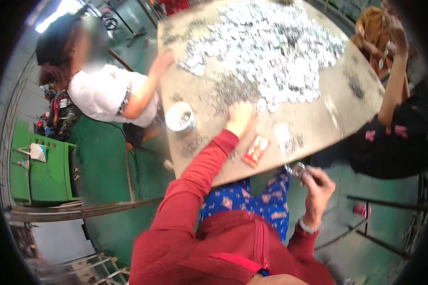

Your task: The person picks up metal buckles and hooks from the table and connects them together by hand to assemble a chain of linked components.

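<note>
My left hand reaches over the table, fingertips down at the near edge of a scattered pile of thin dark metal bits. The fingers are blurred and bent away from me, so whether they grip anything cannot be made out. A red packet lies just this side of it. Off the table's front edge, my right hand is closed, thumb and fingers pinching a small shiny metal part with a rounded end. Beyond my left hand spreads a large heap of silvery metal pieces.
A white tub with small pieces in it stands at the table's left side. A person in a white shirt sits at the left, one hand on the table edge. Other people's arms are at the right. A green cabinet stands behind left.
</note>
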A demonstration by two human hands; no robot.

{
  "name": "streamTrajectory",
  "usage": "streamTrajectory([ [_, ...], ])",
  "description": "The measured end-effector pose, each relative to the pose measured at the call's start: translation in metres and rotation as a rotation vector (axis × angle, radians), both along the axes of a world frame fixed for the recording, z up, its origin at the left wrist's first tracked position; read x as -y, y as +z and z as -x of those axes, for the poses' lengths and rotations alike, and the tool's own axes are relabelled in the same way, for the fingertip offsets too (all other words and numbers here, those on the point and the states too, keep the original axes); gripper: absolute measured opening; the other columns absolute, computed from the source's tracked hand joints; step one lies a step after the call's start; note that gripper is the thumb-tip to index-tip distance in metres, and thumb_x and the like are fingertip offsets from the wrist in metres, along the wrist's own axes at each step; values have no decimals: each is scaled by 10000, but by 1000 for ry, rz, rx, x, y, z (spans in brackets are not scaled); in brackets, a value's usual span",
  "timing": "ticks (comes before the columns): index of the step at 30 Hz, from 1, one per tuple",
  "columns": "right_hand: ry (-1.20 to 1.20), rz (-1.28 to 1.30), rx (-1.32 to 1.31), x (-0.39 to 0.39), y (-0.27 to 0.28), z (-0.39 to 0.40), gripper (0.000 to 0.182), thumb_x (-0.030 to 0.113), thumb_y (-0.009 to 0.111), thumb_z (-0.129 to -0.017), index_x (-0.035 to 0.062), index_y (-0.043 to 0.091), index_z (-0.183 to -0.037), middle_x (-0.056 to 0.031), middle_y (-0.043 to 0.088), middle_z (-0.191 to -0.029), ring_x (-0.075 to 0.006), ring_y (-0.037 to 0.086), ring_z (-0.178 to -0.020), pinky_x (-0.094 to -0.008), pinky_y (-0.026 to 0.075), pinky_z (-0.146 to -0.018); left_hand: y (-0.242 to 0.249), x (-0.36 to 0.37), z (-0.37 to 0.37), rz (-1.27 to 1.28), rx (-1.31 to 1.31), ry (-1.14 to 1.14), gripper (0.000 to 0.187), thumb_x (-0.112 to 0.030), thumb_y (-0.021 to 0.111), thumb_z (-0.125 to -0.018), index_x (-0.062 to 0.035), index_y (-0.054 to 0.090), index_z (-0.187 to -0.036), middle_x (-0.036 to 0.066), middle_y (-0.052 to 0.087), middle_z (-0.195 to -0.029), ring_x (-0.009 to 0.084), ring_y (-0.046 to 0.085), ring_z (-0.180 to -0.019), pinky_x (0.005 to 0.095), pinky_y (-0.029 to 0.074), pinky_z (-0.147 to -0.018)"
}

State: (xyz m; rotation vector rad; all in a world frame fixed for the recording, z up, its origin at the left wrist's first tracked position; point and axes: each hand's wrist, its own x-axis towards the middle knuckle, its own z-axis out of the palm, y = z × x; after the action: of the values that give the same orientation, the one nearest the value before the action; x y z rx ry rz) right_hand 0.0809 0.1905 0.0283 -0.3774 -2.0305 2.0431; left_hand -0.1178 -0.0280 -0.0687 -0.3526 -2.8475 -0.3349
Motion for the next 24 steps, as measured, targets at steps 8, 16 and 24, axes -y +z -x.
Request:
streamTrajectory([
  [8,-31,82,-101,2,-3,1,106,-85,639,-745,-60,661,-846,-71,637,-746,-116,594,-640,-223,474,-536,-3,-1,5,21,-1,-72,162,-72,557,-782,-16,560,-934,177,555,-942,338,562,-937,467,496,-686],
  [16,-44,109,-123,10,3,-12,179,-35,668,-762,-44,637,-938,-51,641,-776,-92,589,-647,-210,479,-577,104,-11,-62,-860,284,-291,130,-68,513,-908,35,551,-976,129,618,-813,181,641,-674,312,506,-581],
  [24,-87,97,-138,17,-3,-21,101,-53,659,-785,-13,642,-875,1,627,-782,-38,554,-682,-171,446,-620,131,-49,-157,-934,252,-705,105,-65,616,-850,9,630,-924,115,634,-905,203,634,-838,307,503,-738],
])
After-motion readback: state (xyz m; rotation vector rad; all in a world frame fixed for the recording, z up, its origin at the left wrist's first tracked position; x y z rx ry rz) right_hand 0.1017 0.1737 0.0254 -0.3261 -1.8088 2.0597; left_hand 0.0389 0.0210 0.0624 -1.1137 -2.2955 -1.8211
